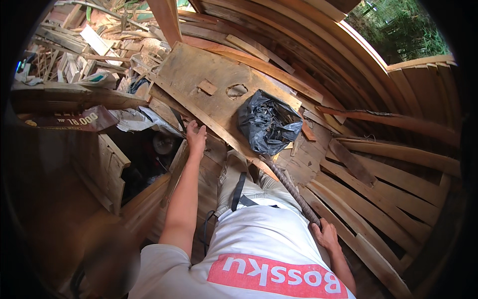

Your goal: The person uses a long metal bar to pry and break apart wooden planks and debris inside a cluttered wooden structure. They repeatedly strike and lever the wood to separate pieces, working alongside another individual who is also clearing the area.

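Observation:
My left hand point(196, 139) is at the near left edge of a worn wooden board point(191, 67), thumb and fingers apart, beside a thin dark strip point(177, 117). Nothing shows in its grasp. Low on the right, my right hand point(327, 235) is closed around the near end of a long, brown, twisted-looking rod point(295, 193). The rod slants up and left toward the board's near edge. On the board sits a black plastic bag point(254, 130), open at the top and full of thin dark pieces. A small wood block point(207, 87) lies near an oval hole in the board.
Scrap wood point(69, 47) is heaped at the far left. Beside my left arm are a brown printed sheet point(74, 119) and a dark opening edged by planks point(112, 172). Slatted boards point(378, 184) cover the right side. A window opening point(398, 30) shows greenery.

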Tool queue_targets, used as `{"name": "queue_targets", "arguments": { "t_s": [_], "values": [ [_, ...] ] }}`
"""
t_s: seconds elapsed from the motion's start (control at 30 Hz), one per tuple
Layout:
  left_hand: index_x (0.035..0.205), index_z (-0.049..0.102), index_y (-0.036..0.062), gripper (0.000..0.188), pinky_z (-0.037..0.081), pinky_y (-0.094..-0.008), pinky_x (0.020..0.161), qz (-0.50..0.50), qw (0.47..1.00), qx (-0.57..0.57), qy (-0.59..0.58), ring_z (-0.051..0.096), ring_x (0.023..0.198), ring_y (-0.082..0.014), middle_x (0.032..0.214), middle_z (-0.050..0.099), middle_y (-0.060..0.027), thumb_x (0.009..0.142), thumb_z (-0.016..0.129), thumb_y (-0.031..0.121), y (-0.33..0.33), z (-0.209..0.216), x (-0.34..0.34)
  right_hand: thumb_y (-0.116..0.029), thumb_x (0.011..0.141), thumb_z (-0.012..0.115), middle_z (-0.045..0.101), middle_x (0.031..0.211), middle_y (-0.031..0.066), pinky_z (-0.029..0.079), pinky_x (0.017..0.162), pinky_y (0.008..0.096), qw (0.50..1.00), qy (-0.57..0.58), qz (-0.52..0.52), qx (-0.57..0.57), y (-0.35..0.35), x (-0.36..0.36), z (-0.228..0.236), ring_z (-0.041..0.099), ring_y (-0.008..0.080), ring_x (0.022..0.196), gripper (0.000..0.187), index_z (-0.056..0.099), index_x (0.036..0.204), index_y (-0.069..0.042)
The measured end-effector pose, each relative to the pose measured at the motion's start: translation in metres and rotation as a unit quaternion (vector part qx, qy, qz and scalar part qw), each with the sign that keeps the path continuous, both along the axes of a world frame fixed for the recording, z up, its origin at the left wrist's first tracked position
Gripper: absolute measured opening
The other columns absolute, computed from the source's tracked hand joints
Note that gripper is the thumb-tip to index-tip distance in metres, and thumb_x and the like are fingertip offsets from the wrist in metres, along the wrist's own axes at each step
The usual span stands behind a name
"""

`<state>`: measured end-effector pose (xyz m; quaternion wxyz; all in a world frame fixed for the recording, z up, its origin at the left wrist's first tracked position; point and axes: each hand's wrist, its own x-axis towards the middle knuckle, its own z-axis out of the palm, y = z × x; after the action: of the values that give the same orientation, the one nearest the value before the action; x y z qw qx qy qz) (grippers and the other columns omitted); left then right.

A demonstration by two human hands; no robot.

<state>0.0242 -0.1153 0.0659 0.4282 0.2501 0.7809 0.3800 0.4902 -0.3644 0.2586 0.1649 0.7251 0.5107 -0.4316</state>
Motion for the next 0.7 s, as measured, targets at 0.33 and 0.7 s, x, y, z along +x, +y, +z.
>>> {"name": "queue_targets", "arguments": {
  "t_s": [0.33,0.7],
  "values": [
    [0.094,0.048,-0.0007,0.041,0.051,-0.0272,0.046,-0.008,0.994,-0.075,-0.075,0.056,0.059,-0.0134,0.083,0.056,-0.0086,0.085,0.074,0.030,0.034,-0.036,-0.019,-0.041,0.091,0.056,0.066,0.085,0.0264,0.048,0.078,0.0513,0.988,-0.079,0.112,-0.070,0.104,-0.098,0.055,0.064,0.0430,0.086,0.043,0.060,0.104,0.000],
    [0.087,0.052,-0.0011,0.037,0.053,-0.0275,0.046,-0.019,0.987,-0.071,-0.140,0.059,0.058,-0.0131,0.078,0.059,-0.0085,0.079,0.079,0.023,0.037,-0.038,-0.029,-0.035,0.091,0.057,0.066,0.082,0.0273,0.049,0.077,0.0500,0.972,-0.140,0.167,-0.090,0.166,-0.175,0.102,0.065,0.0434,0.085,0.038,0.060,0.101,0.002]
  ]
}}
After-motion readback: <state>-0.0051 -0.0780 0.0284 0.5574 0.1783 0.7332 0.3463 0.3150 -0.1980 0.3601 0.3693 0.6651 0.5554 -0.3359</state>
